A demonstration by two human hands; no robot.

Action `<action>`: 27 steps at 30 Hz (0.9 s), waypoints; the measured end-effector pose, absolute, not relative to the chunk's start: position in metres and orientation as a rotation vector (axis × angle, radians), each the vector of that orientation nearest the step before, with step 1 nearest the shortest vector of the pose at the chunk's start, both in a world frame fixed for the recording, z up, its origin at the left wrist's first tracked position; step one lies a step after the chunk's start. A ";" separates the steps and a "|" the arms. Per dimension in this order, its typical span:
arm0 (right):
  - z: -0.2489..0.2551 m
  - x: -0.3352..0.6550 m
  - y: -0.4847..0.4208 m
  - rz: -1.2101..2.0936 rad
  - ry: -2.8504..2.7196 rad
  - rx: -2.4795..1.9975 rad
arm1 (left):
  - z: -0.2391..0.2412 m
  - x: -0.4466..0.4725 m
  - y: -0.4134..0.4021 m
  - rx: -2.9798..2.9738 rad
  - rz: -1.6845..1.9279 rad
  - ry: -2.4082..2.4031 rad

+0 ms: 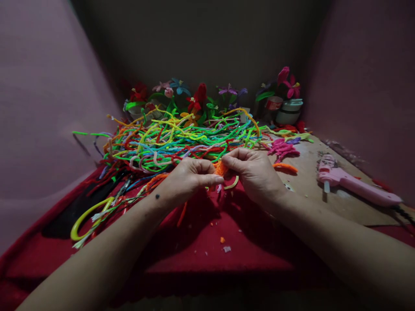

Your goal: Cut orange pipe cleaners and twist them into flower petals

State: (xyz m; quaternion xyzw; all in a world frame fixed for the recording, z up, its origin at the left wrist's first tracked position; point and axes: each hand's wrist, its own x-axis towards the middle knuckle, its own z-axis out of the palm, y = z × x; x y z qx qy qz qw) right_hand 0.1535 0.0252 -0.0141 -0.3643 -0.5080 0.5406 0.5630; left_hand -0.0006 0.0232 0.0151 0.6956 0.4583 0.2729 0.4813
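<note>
Forearms (pixel 110 246) come in from the two lower corners and slant inward over the red-covered bench (pixel 259 261), bringing the hands close together near the middle. The left hand (pixel 188 178) has its back turned upward, its thumb stretched to the right and its fingers bent above it; the right hand (pixel 254 172) reaches up and leftward, thumb and index finger pointing left. A fuzzy orange piece (pixel 221 168) sits in the small gap between them. Its visible part is short and bunched, seeming to slant from the right thumb tip down toward the left thumb; fingers cover its ends, so its full long axis cannot be told. Each grip is narrowed to a pinch on it, the left at its left side, the right at its upper right. The piece shows just in front of a heap of coloured fuzzy stems (pixel 181 140), with a pink glue gun (pixel 356 183) well to the right.
</note>
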 end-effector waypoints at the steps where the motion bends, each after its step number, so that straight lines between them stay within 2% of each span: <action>1: -0.013 0.153 0.024 1.210 -1.228 -0.891 | 0.015 0.000 0.023 1.681 0.645 1.119; 13: -0.010 0.151 0.021 1.110 -1.286 -0.953 | 0.009 -0.004 0.025 1.511 0.676 1.030; 20: -0.020 0.150 0.026 1.458 -1.181 -0.727 | 0.004 -0.006 0.025 1.465 0.793 0.957; 27: -0.021 0.148 0.026 1.505 -1.083 -0.713 | 0.004 -0.005 0.025 1.446 0.782 0.965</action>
